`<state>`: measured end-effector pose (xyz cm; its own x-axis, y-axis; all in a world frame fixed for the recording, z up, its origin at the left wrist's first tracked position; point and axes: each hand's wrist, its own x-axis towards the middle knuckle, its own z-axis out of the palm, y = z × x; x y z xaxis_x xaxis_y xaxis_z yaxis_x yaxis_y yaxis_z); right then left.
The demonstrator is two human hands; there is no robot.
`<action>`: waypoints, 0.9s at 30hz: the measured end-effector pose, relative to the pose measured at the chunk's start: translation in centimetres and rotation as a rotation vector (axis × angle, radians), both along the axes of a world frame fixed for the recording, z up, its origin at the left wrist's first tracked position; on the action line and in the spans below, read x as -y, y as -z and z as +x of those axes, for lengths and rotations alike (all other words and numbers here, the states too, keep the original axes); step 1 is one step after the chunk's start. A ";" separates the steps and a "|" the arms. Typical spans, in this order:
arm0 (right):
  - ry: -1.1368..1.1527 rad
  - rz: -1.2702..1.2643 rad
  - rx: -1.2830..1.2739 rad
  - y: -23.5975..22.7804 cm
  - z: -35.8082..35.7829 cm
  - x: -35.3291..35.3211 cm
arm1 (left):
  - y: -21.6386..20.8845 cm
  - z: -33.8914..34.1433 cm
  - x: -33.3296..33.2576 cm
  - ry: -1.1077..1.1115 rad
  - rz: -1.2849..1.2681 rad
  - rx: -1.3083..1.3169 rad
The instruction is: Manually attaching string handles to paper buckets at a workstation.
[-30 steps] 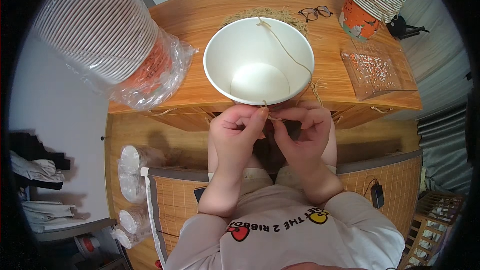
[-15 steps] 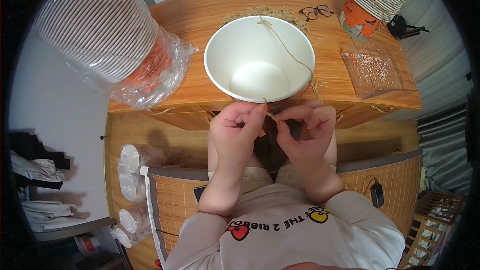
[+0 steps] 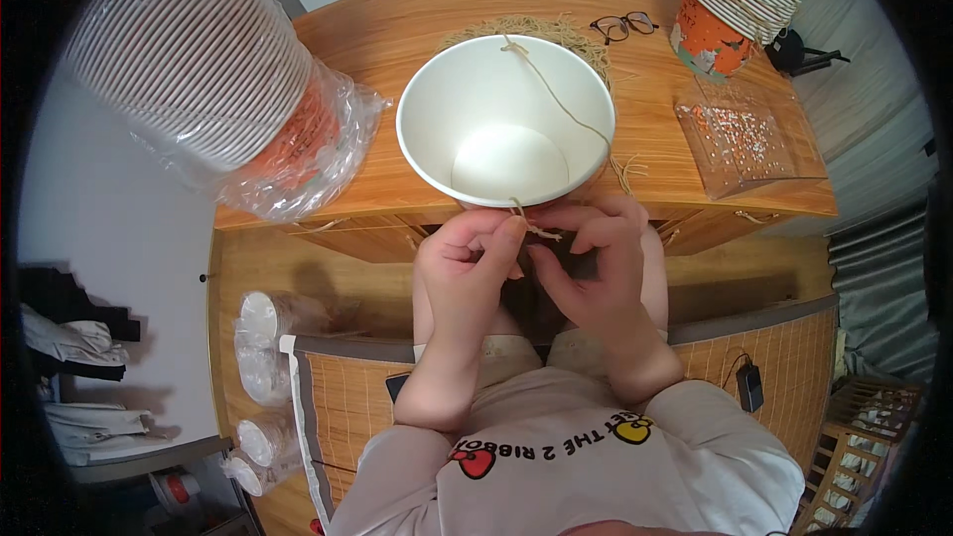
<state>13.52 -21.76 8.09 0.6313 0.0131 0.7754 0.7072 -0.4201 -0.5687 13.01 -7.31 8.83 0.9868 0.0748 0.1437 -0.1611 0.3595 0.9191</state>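
A large white paper bucket [image 3: 432, 119] stands tilted toward me at the desk's front edge. A thin twine [image 3: 549, 91] runs from a hole in its far rim, across the inside and over the right rim. The twine's near end [image 3: 544, 233] comes through the near rim. My left hand [image 3: 462, 253] pinches this end between thumb and forefinger just below the rim. Close beside it, my right hand [image 3: 601, 253] has thumb and forefinger apart, with the twine's tip sticking out free between the hands. The bucket's outer front is mostly hidden.
A pile of cut twine [image 3: 586, 38] lies behind the bucket, with eyeglasses [image 3: 623, 28] nearby. Stacked buckets in plastic [image 3: 208, 69] stand left; another bucket stack [image 3: 715, 35] stands back right. A clear tray of small beads [image 3: 740, 144] is on the right of the desk [image 3: 397, 15].
My right thumb and forefinger have parted from the twine's tip. The bucket has shifted slightly left. My left hand keeps its pinch.
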 end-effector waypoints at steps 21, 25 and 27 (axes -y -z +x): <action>0.015 -0.301 0.008 -0.3 -0.4 2.8 | 0.8 -0.8 -0.7 -0.089 0.113 0.114; 0.089 -0.258 -0.146 -0.5 0.7 6.2 | 2.3 -1.9 -1.4 -0.180 0.453 0.455; 0.112 -0.163 -0.221 -1.0 1.2 7.3 | 1.1 -3.5 -0.6 -0.165 0.583 0.521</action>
